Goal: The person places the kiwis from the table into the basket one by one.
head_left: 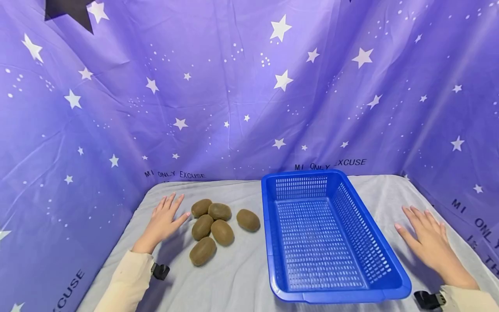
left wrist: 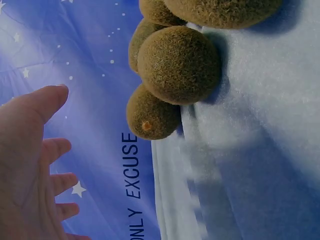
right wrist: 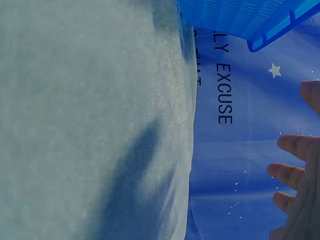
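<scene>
Several brown fuzzy kiwis [head_left: 222, 232] lie in a loose cluster on the cloth, left of a blue basket; one kiwi [head_left: 247, 220] sits apart, nearer the basket. My left hand [head_left: 164, 221] hovers just left of the cluster, fingers spread, holding nothing. In the left wrist view the thumb points toward a kiwi [left wrist: 179, 65] with a gap between. Right of the blue plastic basket [head_left: 338, 296], my right hand [head_left: 426, 240] is held over the cloth with its fingers extended and nothing in it. The right wrist view shows the fingers [right wrist: 295, 147] apart from the basket's side [right wrist: 225, 17].
A grey-white cloth [head_left: 241, 277] covers the table. Purple curtains [head_left: 218, 95] printed with white stars and lettering rise behind it and along both sides. The basket has slotted walls and a raised rim, with no kiwis inside. Each wrist wears a small black camera [head_left: 160, 271].
</scene>
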`<state>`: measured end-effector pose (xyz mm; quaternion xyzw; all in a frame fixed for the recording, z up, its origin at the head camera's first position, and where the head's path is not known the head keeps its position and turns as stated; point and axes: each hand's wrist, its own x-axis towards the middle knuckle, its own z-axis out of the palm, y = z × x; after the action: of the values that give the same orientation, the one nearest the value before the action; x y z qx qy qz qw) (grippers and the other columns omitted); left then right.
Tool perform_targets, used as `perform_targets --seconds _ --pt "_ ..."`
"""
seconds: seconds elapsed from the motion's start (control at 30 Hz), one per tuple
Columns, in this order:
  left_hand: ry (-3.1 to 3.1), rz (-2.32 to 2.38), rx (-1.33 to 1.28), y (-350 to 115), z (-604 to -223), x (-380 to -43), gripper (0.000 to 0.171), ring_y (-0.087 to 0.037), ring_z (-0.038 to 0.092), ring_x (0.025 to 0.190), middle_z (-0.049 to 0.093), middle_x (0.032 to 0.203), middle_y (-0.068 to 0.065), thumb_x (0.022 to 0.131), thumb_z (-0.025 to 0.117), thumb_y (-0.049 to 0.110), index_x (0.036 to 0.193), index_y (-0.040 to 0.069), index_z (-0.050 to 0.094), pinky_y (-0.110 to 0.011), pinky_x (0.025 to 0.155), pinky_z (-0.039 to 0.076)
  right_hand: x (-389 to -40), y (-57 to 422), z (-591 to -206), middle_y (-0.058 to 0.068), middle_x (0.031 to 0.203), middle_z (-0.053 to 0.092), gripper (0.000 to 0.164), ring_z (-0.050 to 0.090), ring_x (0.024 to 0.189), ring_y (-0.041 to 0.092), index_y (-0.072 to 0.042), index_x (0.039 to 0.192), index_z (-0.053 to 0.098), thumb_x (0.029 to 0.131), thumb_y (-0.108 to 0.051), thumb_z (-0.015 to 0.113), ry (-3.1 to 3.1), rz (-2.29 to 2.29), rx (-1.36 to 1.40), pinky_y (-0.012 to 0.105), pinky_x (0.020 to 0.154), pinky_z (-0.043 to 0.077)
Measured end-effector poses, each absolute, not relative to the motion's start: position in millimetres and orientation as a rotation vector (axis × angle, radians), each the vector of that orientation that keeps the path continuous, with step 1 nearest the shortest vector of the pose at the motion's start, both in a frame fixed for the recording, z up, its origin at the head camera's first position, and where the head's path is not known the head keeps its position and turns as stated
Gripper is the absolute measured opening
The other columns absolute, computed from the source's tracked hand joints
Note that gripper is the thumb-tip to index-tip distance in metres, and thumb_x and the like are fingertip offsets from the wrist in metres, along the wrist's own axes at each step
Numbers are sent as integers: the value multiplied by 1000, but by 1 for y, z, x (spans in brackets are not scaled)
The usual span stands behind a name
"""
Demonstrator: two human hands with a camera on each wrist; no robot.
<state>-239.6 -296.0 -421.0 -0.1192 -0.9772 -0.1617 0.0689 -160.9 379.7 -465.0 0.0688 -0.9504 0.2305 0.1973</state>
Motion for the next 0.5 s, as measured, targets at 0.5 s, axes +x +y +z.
perform_targets --seconds 0.5 --pt "-2938 -520 -387 -286 -422 -244 71 -49 8 138 17 153 -23 93 50 48 148 9 28 -68 105 8 -171 369 -459 38 142 27 52 6 139 48 7 142 31 96 -11 46 -2493 812 352 58 110 -8"
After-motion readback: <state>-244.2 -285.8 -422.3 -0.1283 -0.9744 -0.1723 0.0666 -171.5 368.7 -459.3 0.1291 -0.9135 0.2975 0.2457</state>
